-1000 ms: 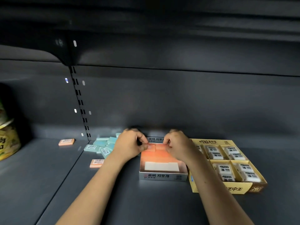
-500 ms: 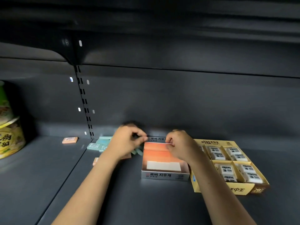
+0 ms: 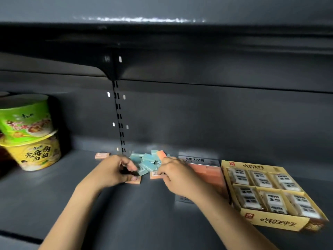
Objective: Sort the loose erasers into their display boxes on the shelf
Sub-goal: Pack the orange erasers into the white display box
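Observation:
A pile of loose teal erasers [image 3: 146, 162] lies at the back of the grey shelf [image 3: 126, 210]. Flat orange erasers lie at the far left [image 3: 102, 155], below my left hand [image 3: 134, 181] and beside my right hand [image 3: 155, 175]. My left hand [image 3: 115, 171] is at the pile's left edge, its fingers curled next to a teal eraser [image 3: 144, 171]; blur hides whether it grips it. My right hand [image 3: 173, 171] is at the pile's right edge and pinches a tilted orange eraser [image 3: 161, 154]. The orange display box [image 3: 207, 171] and the yellow box [image 3: 270, 222] of white erasers stand to the right.
Two stacked instant-noodle bowls [image 3: 30, 141] stand at the far left of the shelf. A slotted upright [image 3: 119, 120] runs down the back wall behind the pile. The shelf above [image 3: 162, 42] overhangs low.
Both hands left the orange box and moved left to the eraser pile. The view shifted left, bringing the noodle bowls further in.

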`<action>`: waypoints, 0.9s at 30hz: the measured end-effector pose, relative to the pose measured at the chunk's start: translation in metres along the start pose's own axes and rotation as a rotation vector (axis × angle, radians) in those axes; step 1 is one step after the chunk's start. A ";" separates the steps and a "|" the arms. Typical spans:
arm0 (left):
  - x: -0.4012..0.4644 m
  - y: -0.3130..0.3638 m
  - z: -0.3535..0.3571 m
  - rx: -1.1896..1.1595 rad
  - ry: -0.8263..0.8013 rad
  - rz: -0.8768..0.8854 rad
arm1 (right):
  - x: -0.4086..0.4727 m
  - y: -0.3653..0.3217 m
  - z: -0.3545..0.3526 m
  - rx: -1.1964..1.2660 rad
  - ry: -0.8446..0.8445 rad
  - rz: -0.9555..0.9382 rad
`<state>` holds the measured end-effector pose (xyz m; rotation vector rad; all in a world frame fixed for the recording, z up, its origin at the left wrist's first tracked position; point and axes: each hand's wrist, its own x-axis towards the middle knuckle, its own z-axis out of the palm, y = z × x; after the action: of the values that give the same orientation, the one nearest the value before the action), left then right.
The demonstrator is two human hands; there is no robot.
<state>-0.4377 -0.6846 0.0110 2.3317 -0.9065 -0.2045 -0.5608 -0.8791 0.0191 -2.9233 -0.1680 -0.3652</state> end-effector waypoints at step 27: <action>0.004 -0.012 0.011 -0.187 0.018 0.100 | 0.008 0.011 -0.014 0.142 -0.041 0.084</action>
<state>-0.4319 -0.6857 -0.0052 2.1078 -0.9506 -0.2174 -0.5548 -0.8922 0.0323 -2.7885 -0.0733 -0.2688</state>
